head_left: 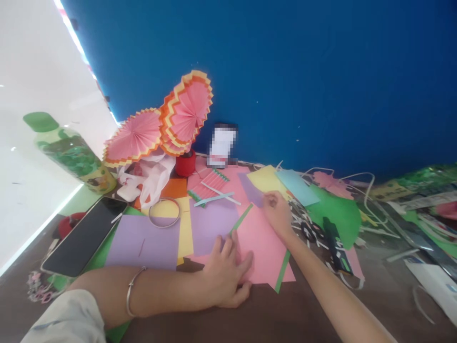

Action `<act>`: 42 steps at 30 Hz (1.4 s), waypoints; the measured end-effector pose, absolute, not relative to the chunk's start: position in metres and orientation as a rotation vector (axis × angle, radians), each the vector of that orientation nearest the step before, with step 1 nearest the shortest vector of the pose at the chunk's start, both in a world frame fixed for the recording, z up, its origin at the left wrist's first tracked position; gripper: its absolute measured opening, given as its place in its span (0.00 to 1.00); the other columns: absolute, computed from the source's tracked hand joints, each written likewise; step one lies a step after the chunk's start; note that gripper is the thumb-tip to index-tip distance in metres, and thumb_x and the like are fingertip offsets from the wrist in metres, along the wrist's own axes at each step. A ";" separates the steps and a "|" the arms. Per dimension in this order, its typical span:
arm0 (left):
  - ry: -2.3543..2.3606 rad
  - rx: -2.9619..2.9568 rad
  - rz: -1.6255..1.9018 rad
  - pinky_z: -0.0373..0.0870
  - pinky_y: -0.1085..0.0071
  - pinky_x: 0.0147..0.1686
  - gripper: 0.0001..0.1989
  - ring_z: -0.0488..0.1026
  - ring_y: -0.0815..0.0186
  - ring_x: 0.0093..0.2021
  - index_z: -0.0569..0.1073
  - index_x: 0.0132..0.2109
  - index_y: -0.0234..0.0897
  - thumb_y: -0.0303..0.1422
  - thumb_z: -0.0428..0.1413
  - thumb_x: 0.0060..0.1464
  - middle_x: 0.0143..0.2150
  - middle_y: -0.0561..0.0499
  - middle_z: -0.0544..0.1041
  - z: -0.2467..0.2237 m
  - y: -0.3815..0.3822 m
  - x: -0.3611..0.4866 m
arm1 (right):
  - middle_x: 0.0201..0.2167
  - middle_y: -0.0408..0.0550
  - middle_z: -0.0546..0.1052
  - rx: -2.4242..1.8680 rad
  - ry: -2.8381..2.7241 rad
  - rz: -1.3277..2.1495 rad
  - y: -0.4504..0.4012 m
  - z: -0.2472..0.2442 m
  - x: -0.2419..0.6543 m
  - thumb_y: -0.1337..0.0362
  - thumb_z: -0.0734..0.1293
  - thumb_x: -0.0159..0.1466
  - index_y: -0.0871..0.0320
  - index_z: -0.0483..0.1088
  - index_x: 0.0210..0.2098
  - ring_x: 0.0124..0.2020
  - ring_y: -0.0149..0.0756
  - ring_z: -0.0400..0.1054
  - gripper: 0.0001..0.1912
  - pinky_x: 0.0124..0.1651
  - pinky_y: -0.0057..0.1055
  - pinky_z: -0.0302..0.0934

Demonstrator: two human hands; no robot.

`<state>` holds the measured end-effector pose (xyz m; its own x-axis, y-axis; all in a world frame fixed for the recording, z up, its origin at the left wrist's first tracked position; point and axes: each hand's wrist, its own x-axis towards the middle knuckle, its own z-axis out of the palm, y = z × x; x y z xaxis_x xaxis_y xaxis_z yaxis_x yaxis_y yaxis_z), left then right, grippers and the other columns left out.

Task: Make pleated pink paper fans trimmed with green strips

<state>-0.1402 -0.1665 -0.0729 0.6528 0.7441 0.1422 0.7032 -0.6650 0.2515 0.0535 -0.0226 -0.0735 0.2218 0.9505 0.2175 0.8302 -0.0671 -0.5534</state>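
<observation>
My left hand (228, 272) lies with its fingers spread on a pink paper sheet (264, 250), beside a narrow green paper strip (243, 216). Its fingertips touch the paper near that strip. My right hand (279, 215) rests farther back at the sheet's right side, fingers curled together; whatever they may hold is hidden. A purple paper (214, 223) lies just beyond my left hand. Behind it sits a small pleated pink paper with green edges (214, 183), crossed by a pale blue strip (216, 198). Another green strip (283, 271) shows below my right wrist.
Large pleated paper fans (187, 112) stand at the back left, near a green-capped bottle (67, 150). A black phone (85, 238) and a metal ring (164, 226) lie left. To the right are a green sheet (339, 209), a box cutter (335, 245) and paper scraps.
</observation>
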 end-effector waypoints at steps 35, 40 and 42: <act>0.973 1.357 1.103 0.67 0.67 0.39 0.12 0.72 0.63 0.36 0.73 0.35 0.34 0.38 0.51 0.51 0.35 0.47 0.77 -0.069 -0.086 -0.109 | 0.18 0.38 0.69 -1.023 -0.627 1.424 -0.094 -0.062 0.019 0.64 0.73 0.43 0.59 0.71 0.23 0.18 0.23 0.58 0.09 0.21 0.22 0.53; 0.893 1.387 1.049 0.67 0.66 0.41 0.14 0.73 0.64 0.35 0.74 0.32 0.33 0.40 0.52 0.51 0.33 0.47 0.77 -0.065 -0.093 -0.113 | 0.20 0.41 0.69 -1.048 -0.704 1.451 -0.102 -0.070 0.017 0.61 0.72 0.46 0.59 0.72 0.25 0.18 0.24 0.55 0.09 0.19 0.23 0.52; 0.884 1.429 1.027 0.68 0.66 0.39 0.14 0.73 0.64 0.34 0.74 0.31 0.34 0.41 0.51 0.52 0.31 0.48 0.78 -0.064 -0.093 -0.113 | 0.19 0.40 0.68 -1.052 -0.732 1.458 -0.102 -0.071 0.018 0.60 0.71 0.47 0.59 0.72 0.26 0.17 0.23 0.53 0.10 0.19 0.23 0.52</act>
<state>-0.1130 -0.0934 -0.0642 0.3428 0.9327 0.1120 -0.0285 -0.1088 0.9937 0.0182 -0.1021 -0.0715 0.0384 0.9784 -0.2032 -0.4217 -0.1685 -0.8909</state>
